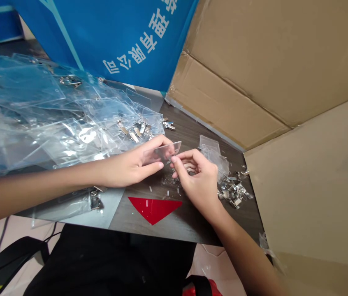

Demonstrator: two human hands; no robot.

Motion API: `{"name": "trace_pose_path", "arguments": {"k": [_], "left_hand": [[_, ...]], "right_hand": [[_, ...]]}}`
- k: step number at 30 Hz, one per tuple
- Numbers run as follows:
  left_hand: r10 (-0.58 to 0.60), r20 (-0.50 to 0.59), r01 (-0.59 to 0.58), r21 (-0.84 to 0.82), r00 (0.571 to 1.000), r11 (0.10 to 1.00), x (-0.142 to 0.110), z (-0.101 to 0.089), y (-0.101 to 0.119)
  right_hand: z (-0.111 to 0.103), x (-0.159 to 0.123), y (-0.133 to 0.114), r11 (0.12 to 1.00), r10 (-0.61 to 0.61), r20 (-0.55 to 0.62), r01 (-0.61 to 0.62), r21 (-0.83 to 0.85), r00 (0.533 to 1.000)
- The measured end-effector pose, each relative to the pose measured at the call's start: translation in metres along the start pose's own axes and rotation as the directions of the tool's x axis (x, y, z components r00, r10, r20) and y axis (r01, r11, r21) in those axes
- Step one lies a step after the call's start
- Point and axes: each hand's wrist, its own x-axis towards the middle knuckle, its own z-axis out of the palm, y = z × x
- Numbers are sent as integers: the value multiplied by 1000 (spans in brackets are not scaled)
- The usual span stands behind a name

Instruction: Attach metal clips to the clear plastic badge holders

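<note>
My left hand (149,161) grips a clear plastic badge holder (164,152), thumb on the near side and fingers behind it. At the holder's right end, my right hand (197,176) has thumb and forefinger pinched together; whatever lies between those fingertips is too small to make out. Tiny clear plastic bits (168,192) are scattered on the table under the hands. Just in front lies a red triangular piece (155,209), flat on the tabletop. To the right of my right hand sits a small heap of metal clips (235,193), with a few clear sheets (215,158) behind it.
A large pile of clear badge holders (38,90), several with metal clips (133,133), covers the left of the dark wood-grain table (192,224). Tall cardboard (254,70) walls off the back and right. A blue printed panel (112,37) stands behind the pile.
</note>
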Motion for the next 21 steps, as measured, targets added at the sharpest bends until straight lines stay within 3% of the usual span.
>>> {"name": "trace_pose_path", "arguments": {"k": [2,7,16,21], "left_hand": [[3,-50,1,81,999,997,0,1,1],[10,-203,38,229,979,973,0,3,4],[174,-140,-83,496,975,865,-2,5,6],[215,-216,-89,478,953,874,-1,5,9]], "right_hand": [[-2,2,1,1000,-9,11,10,-24,1000],[-4,4,3,970,-196,-17,191,-153,980],[1,1,4,989,-141,-141,133,-64,980],[0,1,6,983,-183,-113,184,1,977]]}}
